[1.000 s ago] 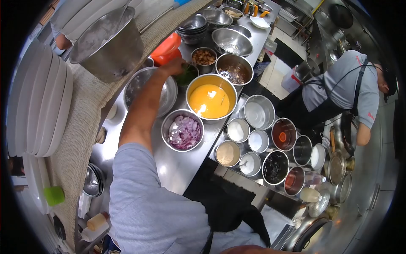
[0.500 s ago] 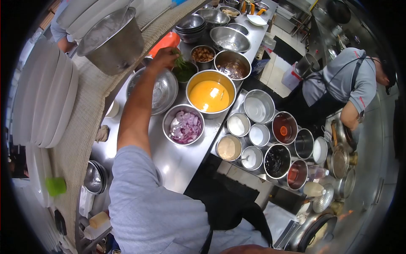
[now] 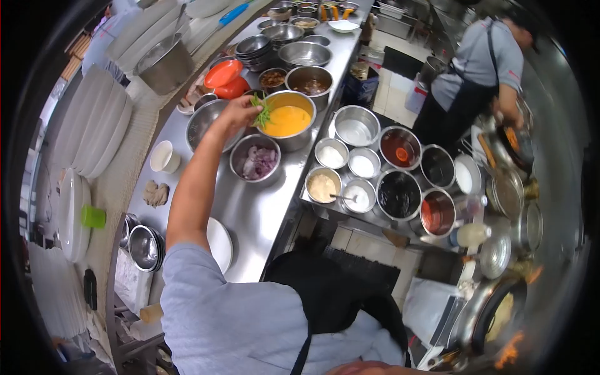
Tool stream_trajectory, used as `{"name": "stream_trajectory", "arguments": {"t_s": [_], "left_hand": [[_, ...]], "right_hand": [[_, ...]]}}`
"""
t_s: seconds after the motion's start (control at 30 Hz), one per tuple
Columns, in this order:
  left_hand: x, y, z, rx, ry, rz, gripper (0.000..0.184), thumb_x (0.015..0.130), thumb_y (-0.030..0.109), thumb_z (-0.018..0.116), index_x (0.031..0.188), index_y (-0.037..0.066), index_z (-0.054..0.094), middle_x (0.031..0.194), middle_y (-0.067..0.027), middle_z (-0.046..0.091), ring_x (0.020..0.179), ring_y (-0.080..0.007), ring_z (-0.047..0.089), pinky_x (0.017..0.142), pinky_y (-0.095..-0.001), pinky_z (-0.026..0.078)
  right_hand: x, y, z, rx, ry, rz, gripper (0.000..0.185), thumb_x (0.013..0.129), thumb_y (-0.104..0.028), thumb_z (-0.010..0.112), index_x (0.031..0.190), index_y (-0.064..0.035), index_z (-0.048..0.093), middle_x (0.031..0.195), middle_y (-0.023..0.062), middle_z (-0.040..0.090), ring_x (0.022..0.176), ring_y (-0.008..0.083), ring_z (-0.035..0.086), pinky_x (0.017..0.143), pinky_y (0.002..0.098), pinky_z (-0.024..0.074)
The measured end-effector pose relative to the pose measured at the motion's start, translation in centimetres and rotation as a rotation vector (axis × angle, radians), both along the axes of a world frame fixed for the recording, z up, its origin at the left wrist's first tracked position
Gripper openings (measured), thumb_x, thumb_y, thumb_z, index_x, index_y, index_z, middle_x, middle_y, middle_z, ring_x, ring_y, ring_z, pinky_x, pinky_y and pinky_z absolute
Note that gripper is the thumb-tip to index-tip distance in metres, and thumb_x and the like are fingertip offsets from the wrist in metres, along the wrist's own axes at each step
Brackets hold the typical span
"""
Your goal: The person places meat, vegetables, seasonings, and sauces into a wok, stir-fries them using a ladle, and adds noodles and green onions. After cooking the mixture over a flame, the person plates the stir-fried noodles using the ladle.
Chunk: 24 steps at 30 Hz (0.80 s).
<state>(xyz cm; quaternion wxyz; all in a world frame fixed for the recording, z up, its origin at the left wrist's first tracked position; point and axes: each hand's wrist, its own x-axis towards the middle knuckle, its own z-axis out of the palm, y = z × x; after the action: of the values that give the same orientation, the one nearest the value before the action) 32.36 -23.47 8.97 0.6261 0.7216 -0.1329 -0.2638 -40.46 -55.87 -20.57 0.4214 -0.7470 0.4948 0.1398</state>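
My left hand (image 3: 239, 117) is closed in a pinch around a small bunch of cut green herbs (image 3: 262, 114). The herbs hang at the near-left rim of a metal pot of yellow-orange liquid (image 3: 287, 120). Just below my hand is a bowl of sliced purple onions (image 3: 257, 161). A wide metal bowl (image 3: 201, 128) lies behind my wrist, partly hidden by my hand and arm. The small dark pot (image 3: 254, 94) behind my hand is mostly covered. My right hand does not show.
Bowls of brown pieces (image 3: 272, 79) and brown liquid (image 3: 309, 86) stand farther back. On the right, several seasoning pots surround a dark sauce pot (image 3: 399, 195). A pan with flames beside it (image 3: 500, 319) is at lower right. A co-worker (image 3: 478, 69) stands at the stove.
My left hand has moved from above the small pot of greens toward me, to the yellow liquid's rim, with herbs in it. The view has shifted; the co-worker's arm is now over a pan.
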Motion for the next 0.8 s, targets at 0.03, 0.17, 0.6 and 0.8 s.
{"name": "stream_trajectory", "arguments": {"t_s": [0.03, 0.17, 0.6, 0.8], "left_hand": [[-2.0, -1.0, 0.3, 0.059, 0.001, -0.052, 0.020, 0.088, 0.012, 0.063, 0.107, 0.009, 0.059, 0.090, 0.0007, 0.062, 0.076, -0.0105, 0.060, 0.074, -0.0320, 0.054], [-11.2, -6.2, -0.4, -0.004, 0.090, -0.157, 0.017, 0.088, 0.010, 0.062, 0.104, 0.006, 0.060, 0.086, -0.0006, 0.063, 0.075, -0.0096, 0.061, 0.061, -0.0254, 0.051], [-41.1, -34.5, -5.0, 0.038, 0.361, -0.929, 0.013, 0.091, 0.009, 0.059, 0.104, 0.007, 0.058, 0.092, -0.0039, 0.063, 0.077, -0.0129, 0.063, 0.067, -0.0289, 0.056], [-55.2, -50.5, -4.0, 0.048, 0.332, -1.246, 0.021, 0.091, 0.010, 0.059, 0.111, 0.007, 0.055, 0.095, -0.0038, 0.064, 0.083, -0.0147, 0.063, 0.072, -0.0316, 0.055]], "right_hand": [[-2.0, 0.4, -0.4, 0.012, -0.008, -0.023, 0.026, 0.081, -0.015, 0.063, 0.104, -0.0048, 0.059, 0.070, 0.0086, 0.061, 0.051, 0.0175, 0.059, 0.042, 0.0315, 0.0483], [-10.4, 2.7, -2.2, 0.065, -0.042, -0.137, 0.025, 0.081, -0.015, 0.063, 0.104, -0.0053, 0.058, 0.070, 0.0082, 0.061, 0.051, 0.0170, 0.059, 0.040, 0.0313, 0.0482], [-29.4, 15.1, -4.7, 0.367, -0.243, -0.940, 0.037, 0.083, -0.021, 0.063, 0.113, 0.0001, 0.056, 0.073, 0.0112, 0.064, 0.051, 0.0193, 0.061, 0.042, 0.0328, 0.0511], [-29.9, 21.9, -3.3, 0.283, -0.219, -1.141, 0.037, 0.082, -0.013, 0.065, 0.114, 0.0027, 0.056, 0.070, 0.0130, 0.064, 0.051, 0.0199, 0.062, 0.040, 0.0335, 0.0511]]}}
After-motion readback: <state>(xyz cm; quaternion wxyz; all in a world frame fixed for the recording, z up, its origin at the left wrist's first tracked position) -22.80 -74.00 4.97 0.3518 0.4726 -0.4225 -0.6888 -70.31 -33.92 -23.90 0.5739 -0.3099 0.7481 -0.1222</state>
